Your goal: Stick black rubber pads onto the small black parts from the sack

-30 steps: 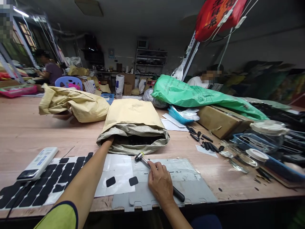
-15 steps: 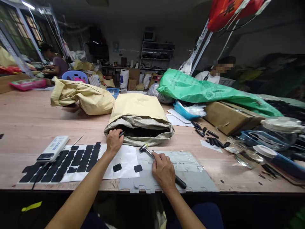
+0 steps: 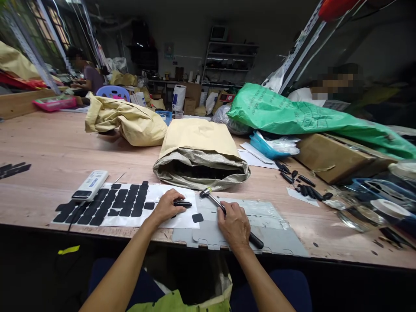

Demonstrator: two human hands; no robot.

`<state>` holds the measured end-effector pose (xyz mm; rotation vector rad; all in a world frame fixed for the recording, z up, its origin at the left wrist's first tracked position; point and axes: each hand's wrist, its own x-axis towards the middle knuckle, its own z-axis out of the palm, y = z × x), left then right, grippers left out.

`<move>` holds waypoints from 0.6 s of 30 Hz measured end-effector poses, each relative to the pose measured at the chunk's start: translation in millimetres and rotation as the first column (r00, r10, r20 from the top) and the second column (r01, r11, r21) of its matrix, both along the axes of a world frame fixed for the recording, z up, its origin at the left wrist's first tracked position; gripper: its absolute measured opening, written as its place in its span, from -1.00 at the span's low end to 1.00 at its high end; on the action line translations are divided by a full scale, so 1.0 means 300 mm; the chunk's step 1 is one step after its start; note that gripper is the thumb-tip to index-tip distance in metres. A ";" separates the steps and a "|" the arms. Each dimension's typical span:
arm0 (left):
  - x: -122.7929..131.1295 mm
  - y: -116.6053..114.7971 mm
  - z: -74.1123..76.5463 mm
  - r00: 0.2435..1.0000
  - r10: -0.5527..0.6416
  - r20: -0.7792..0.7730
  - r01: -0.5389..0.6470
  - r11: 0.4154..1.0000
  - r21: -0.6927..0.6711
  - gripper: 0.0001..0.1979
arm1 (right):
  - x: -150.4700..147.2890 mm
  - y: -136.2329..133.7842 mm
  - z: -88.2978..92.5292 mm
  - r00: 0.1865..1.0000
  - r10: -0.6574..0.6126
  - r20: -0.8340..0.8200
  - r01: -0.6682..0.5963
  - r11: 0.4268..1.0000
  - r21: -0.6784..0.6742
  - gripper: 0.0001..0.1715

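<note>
My left hand (image 3: 169, 207) pinches a slim black cylindrical piece (image 3: 182, 203) just over a white sheet (image 3: 182, 221). Its exact kind I cannot make out. Square black patches (image 3: 130, 200) with rounded corners lie in rows on the sheet's left part, and one loose patch (image 3: 197, 218) is at its right edge. My right hand (image 3: 234, 223) is closed around the shaft of a hammer (image 3: 212, 199) with a black grip, lying over a grey board (image 3: 273, 229). Behind both hands, an open-mouthed paper sack (image 3: 198, 134) rests on the table, its inside dark.
A white device (image 3: 91, 184) with a cable stands left of the patches. Black pieces (image 3: 305, 190), a cardboard box (image 3: 341, 156) and clear jars (image 3: 357, 216) are on the right. A green sack (image 3: 286, 110) lies behind. Two other people sit farther back.
My left hand has come out from the sack's mouth toward me, bringing the black cylindrical piece over the white sheet. My right hand stays on the hammer. The view has shifted somewhat.
</note>
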<state>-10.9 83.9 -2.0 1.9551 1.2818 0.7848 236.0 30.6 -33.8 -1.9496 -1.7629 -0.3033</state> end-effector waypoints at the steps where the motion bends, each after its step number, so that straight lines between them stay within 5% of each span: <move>1: -0.002 -0.001 -0.003 1.000 0.014 -0.006 -0.013 1.000 0.016 -0.79 | 0.002 0.002 0.000 1.000 -0.002 0.004 0.002 1.000 -0.012 -0.75; 9: 0.008 -0.007 -0.008 0.999 0.033 -0.028 -0.033 0.999 0.008 -0.88 | -0.031 -0.028 0.052 0.984 0.032 -0.174 -0.050 0.994 -0.098 -0.76; 14: 0.011 -0.001 -0.017 0.998 0.051 -0.030 -0.051 0.999 0.014 -0.86 | -0.111 -0.090 0.089 0.843 0.237 -0.483 -0.287 0.957 -0.033 -0.69; 18: 0.014 0.001 -0.020 0.998 0.058 -0.018 -0.058 0.998 0.010 -0.87 | -0.160 -0.109 0.103 0.761 0.309 -0.570 -0.373 0.928 0.004 -0.66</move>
